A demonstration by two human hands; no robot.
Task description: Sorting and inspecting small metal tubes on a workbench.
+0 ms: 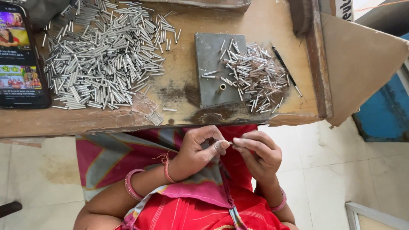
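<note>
Left hand [198, 149] and right hand [260, 153] met below the worktop [183, 25] edge, fingertips pinched together on a small metal tube [230, 143]. A heap of tubes [102, 55] lay left of the grey metal block [215, 70]; a phone [19, 55] lay far left.

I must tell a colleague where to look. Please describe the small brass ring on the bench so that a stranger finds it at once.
On the wooden bench, find the grey metal plate right of centre. Near its lower right part sits the small brass ring. Unlike the silver tubes beside it, it is golden, round and stands alone.
</note>
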